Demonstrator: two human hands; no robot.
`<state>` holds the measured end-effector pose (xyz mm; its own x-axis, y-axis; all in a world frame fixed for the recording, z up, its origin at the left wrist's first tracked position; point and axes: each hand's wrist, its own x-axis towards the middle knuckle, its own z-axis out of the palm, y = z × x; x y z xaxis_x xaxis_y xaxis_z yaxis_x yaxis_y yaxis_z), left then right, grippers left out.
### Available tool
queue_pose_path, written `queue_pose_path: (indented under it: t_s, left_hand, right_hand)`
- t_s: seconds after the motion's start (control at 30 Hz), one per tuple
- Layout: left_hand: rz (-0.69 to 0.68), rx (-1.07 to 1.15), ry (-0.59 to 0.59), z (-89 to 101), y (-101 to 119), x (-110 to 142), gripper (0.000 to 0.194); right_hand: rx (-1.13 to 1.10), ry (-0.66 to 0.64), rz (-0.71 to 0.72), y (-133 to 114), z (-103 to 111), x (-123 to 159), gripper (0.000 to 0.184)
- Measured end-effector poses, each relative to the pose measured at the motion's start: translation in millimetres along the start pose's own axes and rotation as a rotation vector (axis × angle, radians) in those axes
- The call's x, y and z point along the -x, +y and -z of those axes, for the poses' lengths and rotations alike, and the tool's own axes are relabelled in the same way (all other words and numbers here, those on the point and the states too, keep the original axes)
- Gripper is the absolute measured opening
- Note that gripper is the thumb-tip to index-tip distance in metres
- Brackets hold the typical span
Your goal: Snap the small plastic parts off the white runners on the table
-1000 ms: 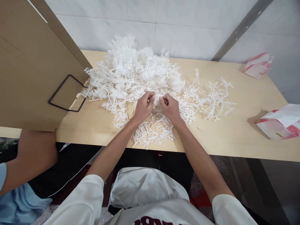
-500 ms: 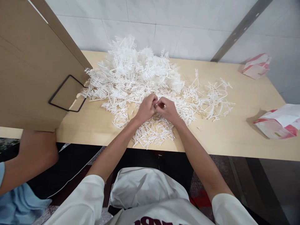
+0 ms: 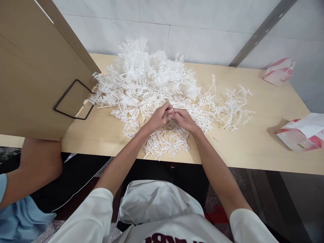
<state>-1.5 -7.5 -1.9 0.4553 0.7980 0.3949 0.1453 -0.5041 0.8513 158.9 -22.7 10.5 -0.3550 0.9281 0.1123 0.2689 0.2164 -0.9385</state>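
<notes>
Hands (image 3: 171, 116) together, apparently pinching a white piece (image 3: 172, 110); wooden table (image 3: 253, 145)

From the head view I see the left hand (image 3: 159, 117) and right hand (image 3: 184, 118) meeting at the fingertips, a small white piece (image 3: 172, 110) between them. Beneath and in front of them, short white sticks (image 3: 167, 143) spread over the table (image 3: 240, 145). A tall heap of feathery white strands (image 3: 152, 71) rises behind, near the tiled wall (image 3: 182, 40). I see bare branching stems (image 3: 229, 108) to the right, then two red-and-white packets (image 3: 302, 133). A cardboard panel (image 3: 37, 74) stands at left, beside a person's bare arm (image 3: 42, 165).
</notes>
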Motion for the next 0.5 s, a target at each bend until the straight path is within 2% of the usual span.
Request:
queue_pose_path:
  t_s: [0.07, 0.13, 0.27, 0.37, 0.5]
  left_hand:
    - [0.015, 0.041, 0.017, -1.5, -1.2, -1.2, 0.018]
    - [0.041, 0.092, 0.063, -2.4, -2.5, -2.9, 0.024]
    - [0.144, 0.185, 0.123, 0.1, -4.9, -6.4, 0.034]
    - [0.204, 0.258, 0.074, 4.9, -7.9, -8.0, 0.045]
    - [0.213, 0.354, -0.004, 8.6, -12.9, -8.1, 0.039]
  right_hand:
    - [-0.008, 0.013, -0.015, -1.1, -0.2, -0.6, 0.025]
    - [0.037, 0.085, 0.013, 0.1, -0.9, -1.8, 0.025]
    - [0.314, 0.301, 0.205, 7.4, -1.9, -4.2, 0.020]
    - [0.493, 0.362, 0.338, 12.0, -1.4, -3.7, 0.016]
    - [0.547, 0.457, 0.386, 12.8, 2.7, -2.0, 0.017]
